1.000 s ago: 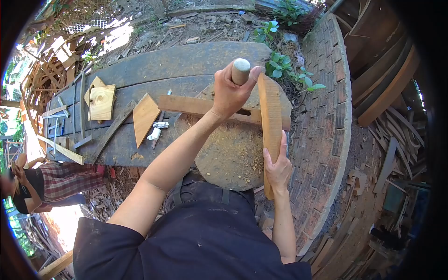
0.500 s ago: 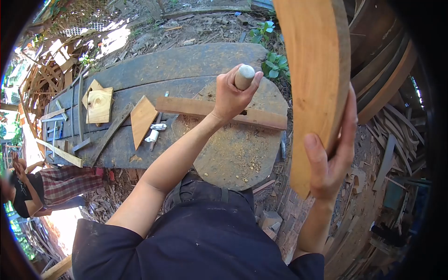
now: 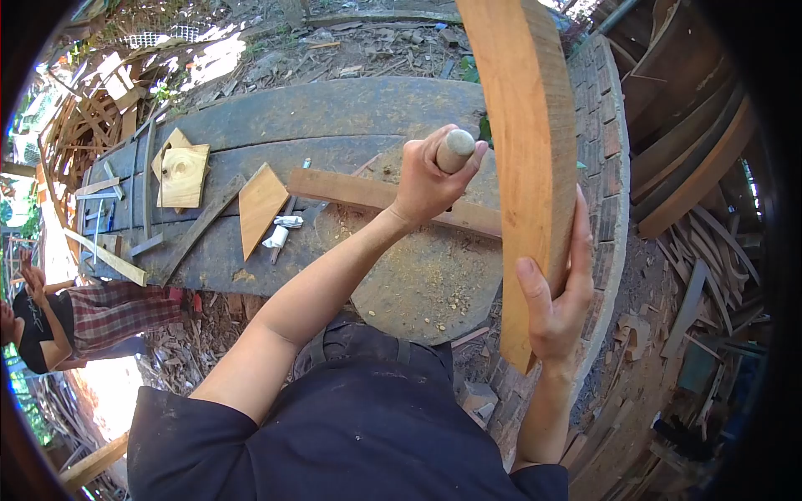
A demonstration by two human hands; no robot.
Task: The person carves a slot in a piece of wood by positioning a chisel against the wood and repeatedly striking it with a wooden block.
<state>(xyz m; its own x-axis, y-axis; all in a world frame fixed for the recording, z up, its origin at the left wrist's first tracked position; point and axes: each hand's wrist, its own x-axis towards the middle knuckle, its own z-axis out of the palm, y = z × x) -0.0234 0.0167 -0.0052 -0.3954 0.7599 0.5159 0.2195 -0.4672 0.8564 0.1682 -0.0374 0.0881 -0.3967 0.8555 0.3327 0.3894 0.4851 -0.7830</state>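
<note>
My left hand [image 3: 432,174] is wrapped round a pale round-ended wooden handle [image 3: 456,149]; the lower part of that tool is hidden. Beneath it a long wooden bar [image 3: 351,189] lies across the round wood block [image 3: 418,284], which is strewn with chips. On the right, my right hand [image 3: 558,305] grips the lower part of a long curved board [image 3: 530,159], thumb on its broad face and fingers behind the far edge. The board stands raised beside the block, its top reaching past the frame's upper edge.
A dark plank bench [image 3: 317,113] holds a kite-shaped board [image 3: 261,209], a square board [image 3: 182,177], white crumpled pieces [image 3: 280,234] and wood strips. Another person [image 3: 50,321] is at the far left. To the right are a brick wall [image 3: 614,159] and curved wood pieces [image 3: 697,184].
From low over the block, my right hand lifted the curved board up and to the right, then brought it back slightly left. My left hand, still round the handle, shifted slightly right.
</note>
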